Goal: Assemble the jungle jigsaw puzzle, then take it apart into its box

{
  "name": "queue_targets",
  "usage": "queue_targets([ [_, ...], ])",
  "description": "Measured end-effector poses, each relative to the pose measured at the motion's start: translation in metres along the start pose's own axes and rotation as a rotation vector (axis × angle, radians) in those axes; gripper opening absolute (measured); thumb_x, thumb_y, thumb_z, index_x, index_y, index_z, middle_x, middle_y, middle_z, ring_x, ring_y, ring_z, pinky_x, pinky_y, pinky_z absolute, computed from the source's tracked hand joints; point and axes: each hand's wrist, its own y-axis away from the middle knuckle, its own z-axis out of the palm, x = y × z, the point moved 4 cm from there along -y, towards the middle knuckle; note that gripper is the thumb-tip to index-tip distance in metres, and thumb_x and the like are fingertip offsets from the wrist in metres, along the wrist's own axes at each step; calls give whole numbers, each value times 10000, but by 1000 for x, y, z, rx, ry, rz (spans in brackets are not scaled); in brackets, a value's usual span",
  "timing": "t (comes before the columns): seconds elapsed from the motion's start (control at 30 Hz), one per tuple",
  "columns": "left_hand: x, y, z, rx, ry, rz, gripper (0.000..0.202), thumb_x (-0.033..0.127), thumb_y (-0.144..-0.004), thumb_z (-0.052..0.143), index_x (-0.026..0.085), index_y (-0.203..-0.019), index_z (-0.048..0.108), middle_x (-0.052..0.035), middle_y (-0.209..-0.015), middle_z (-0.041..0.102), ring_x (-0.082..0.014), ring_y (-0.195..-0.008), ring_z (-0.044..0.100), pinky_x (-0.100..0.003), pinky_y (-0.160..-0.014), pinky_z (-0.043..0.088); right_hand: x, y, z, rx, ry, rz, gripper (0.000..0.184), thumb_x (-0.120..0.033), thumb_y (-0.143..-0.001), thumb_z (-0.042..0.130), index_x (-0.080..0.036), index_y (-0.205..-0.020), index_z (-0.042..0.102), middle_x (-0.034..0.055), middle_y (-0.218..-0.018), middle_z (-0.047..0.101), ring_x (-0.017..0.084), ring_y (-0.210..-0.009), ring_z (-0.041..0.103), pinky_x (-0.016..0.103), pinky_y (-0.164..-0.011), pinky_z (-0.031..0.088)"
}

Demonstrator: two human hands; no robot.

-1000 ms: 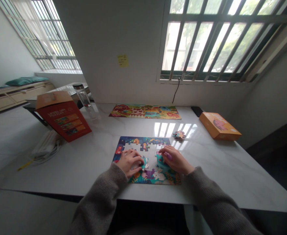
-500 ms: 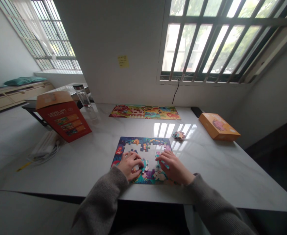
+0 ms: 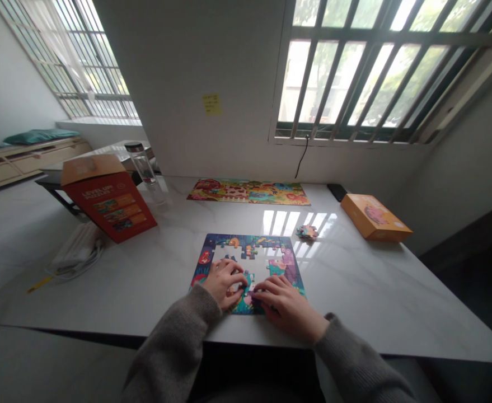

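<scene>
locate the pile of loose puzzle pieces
In the head view, the pile of loose puzzle pieces lies right of centre, off the far right corner of the partly built jigsaw.

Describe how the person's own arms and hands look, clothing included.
The left sleeve and right sleeve are long, plain grey-brown and look knitted, reaching about to the wrists. The left hand and right hand are bare, without gloves; no watch or ring can be made out.
</scene>
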Motion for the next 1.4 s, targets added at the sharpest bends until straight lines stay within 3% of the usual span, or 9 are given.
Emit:
queue_targets([
  [0.27, -4, 1, 5, 8, 20, 28, 167, 205, -808, 642, 309, -896, 738, -17, -1123, 663, -248, -1090, 528, -483, -1047, 291, -2, -1, -1, -29, -4, 38, 467, -66, -854, 554, -268, -1273, 587, 43, -1186, 654, 221, -1088, 524, 423, -1013, 411],
  [0.77, 2, -3, 10, -50, 19, 44, 105, 257, -832, 668, 304, -878, 749, -30, -1130, 649, -248, -1072, 547, -485, -1057, 297, -2, -1, -5, -6, -56, 28, 333, -116, -888, 555, -266, -1176, 631, 58, -1176, 653, 235, -1093, 536, 455, -1004, 430],
  [1.1, 12, -2, 0, -56, 66, 24, 124, 274, -828, 627, 284, -874, 742, -22, -1130, 653, -245, -1085, 536, -485, -1088, 257, -2, 1, -6, 7, -95, 24, 412, -125, -881, 574, -264, -1268, 587, 63, -1199, 643, 232, -1120, 540, 458, -1025, 448],
  [1.23, 12, -2, 0, -56, 72, 18, 137, 290, -834, 612, 284, -878, 742, -24, -1137, 655, -245, -1089, 530, -475, -1093, 266, 21, 3, -26, 181, -122, 70, 347, -157, -932, 530, -263, -1257, 592, 84, -1182, 640, 246, -1122, 558, 467, -1007, 468],
  [1.4, 13, -2, -1, -59, 83, 15, 143, 300, -833, 602, 281, -891, 732, -29, -1140, 652, -249, -1087, 533, -486, -1087, 268, 103, 5, -69, 369, 85, 200, 227, -194, -948, 504, -223, -1120, 649, 96, -1063, 671, 266, -1047, 586, 464, -936, 485],
])
